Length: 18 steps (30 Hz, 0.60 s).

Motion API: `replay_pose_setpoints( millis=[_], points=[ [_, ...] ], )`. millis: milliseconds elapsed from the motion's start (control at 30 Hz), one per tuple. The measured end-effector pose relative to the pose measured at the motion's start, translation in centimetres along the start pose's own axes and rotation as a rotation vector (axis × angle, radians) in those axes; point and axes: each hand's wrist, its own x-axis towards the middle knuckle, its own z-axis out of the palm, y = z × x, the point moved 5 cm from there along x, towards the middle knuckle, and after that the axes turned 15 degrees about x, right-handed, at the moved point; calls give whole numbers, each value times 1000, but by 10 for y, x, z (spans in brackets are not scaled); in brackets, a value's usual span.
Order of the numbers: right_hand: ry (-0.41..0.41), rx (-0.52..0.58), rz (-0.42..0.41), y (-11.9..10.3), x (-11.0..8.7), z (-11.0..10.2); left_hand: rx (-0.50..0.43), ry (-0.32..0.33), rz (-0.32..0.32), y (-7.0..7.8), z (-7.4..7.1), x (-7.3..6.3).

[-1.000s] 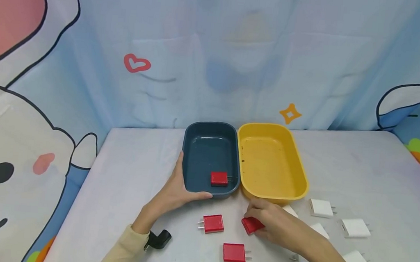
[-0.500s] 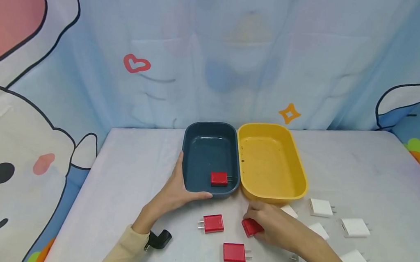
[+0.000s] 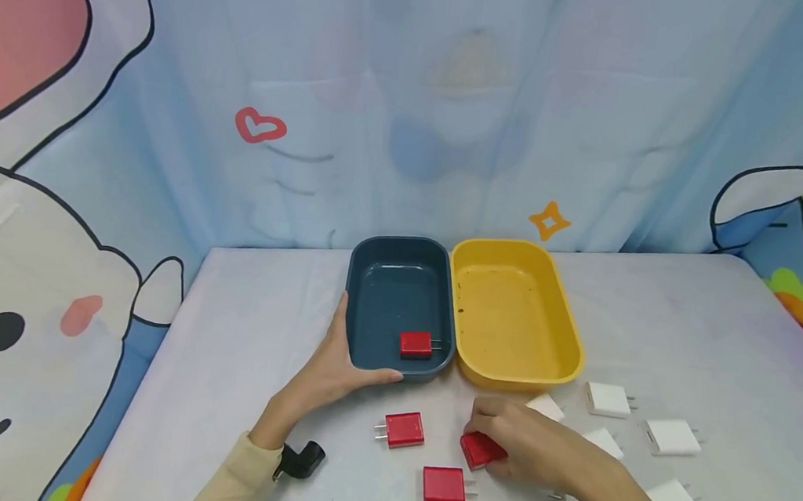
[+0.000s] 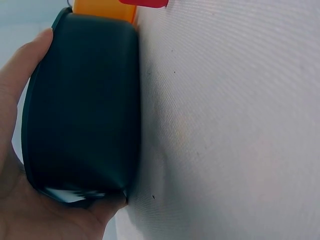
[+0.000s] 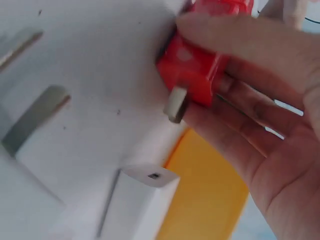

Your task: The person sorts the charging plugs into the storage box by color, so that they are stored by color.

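My left hand (image 3: 331, 375) grips the near left corner of a dark blue tray (image 3: 404, 252). Its thumb lies along the tray's front wall, fingers up the left side; the left wrist view shows the hand around the tray's wall (image 4: 85, 100). One red charger (image 3: 415, 344) lies inside. In front of a yellow tray (image 3: 510, 314), my right hand (image 3: 534, 450) pinches a red charger (image 3: 479, 451) by its body, prongs showing in the right wrist view (image 5: 187, 70). Two more red chargers, a left one (image 3: 405, 430) and a nearer one (image 3: 443, 486), lie on the table.
Several white chargers, one of them far right (image 3: 672, 438), are spread over the right side of the table (image 3: 651, 317). My right forearm partly covers some. The trays stand side by side near a patterned curtain (image 3: 412, 110) at the back.
My right hand has drawn the pinched red charger slightly toward me. The left hand and both trays stay in place; the head view has shifted a little.
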Motion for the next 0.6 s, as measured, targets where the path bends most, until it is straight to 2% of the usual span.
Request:
replay_pose_setpoints(
  millis=[167, 333, 467, 600],
  points=[
    [-16, -2, -15, -8, -6, -9, 6, 1, -14, -1, 0, 0],
    [22, -11, -77, -21, -7, -34, 3, -4, -14, 0, 0, 0],
    [60, 13, -138, -35, 2, -59, -3, -2, -6, 0, 0, 0],
    [98, 29, -207, -45, 19, -81, -2, -4, -14, -1, 1, 0]
  ],
)
